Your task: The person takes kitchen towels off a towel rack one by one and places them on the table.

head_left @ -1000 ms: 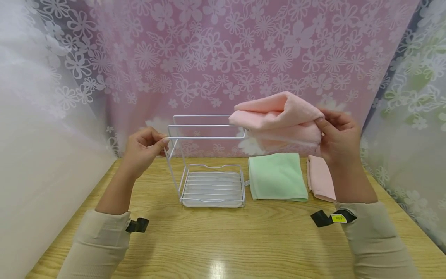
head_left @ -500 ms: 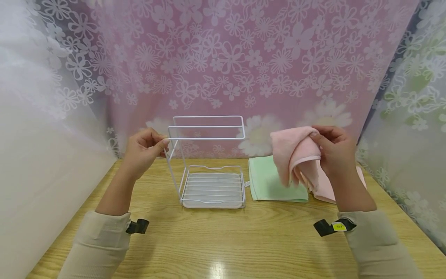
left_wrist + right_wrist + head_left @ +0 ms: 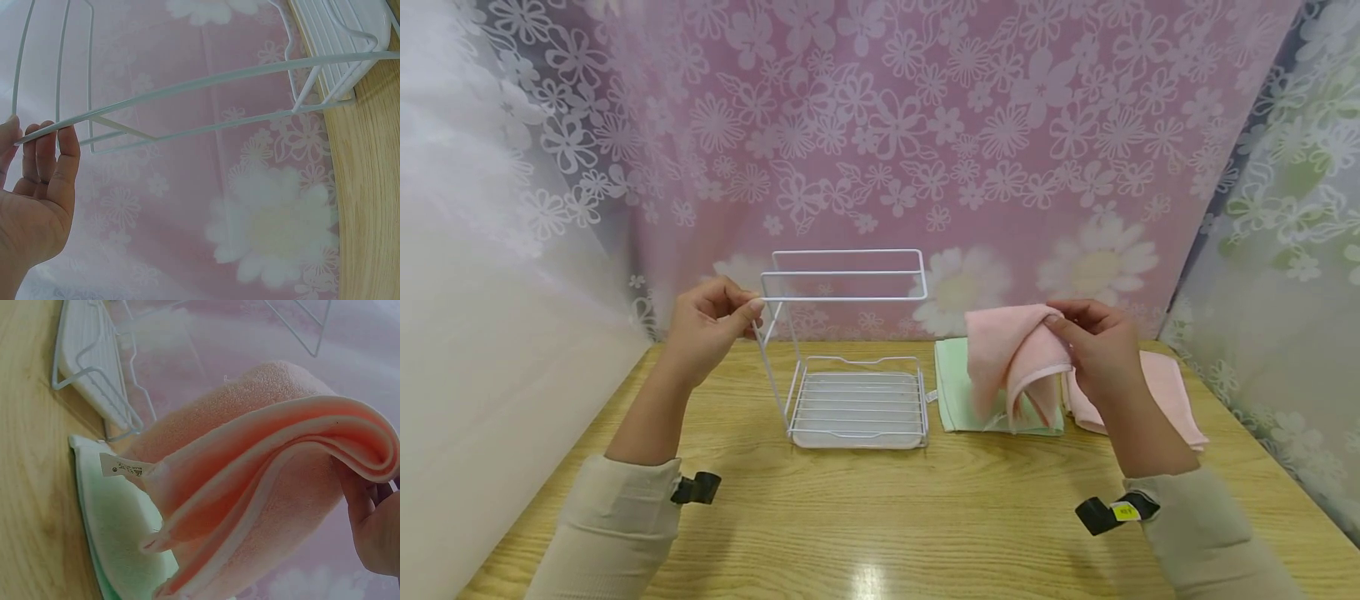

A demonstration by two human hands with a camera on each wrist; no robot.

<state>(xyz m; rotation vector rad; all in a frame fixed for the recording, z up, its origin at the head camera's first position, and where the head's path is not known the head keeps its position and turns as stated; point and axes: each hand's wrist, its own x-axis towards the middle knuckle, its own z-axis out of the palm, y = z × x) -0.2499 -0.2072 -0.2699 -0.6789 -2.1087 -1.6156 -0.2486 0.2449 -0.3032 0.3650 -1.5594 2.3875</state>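
My left hand (image 3: 711, 329) pinches the upper left upright of a white wire rack (image 3: 842, 297), thumb in front and fingers behind, as the left wrist view also shows. The rack stands on the table with a slatted base over a white tray (image 3: 857, 408). At the right, my right hand (image 3: 1101, 350) pinches one end of a folded pink towel (image 3: 1011, 342), which droops in loose folds. A small white label (image 3: 125, 466) sticks out from this towel in the right wrist view. Beneath it a folded green towel (image 3: 953, 392) lies on the table, partly covered from view.
A second pink towel (image 3: 1168, 392) lies folded on the table at the right, partly behind my right forearm. The wood-grain table (image 3: 865, 508) reaches back to a pink flowered curtain (image 3: 850, 150). Pale sheets hang on both sides.
My right hand has moved down and slightly left, carrying the pink towel away from the rack's top bars to above the green towel. The left hand keeps its grip on the rack.
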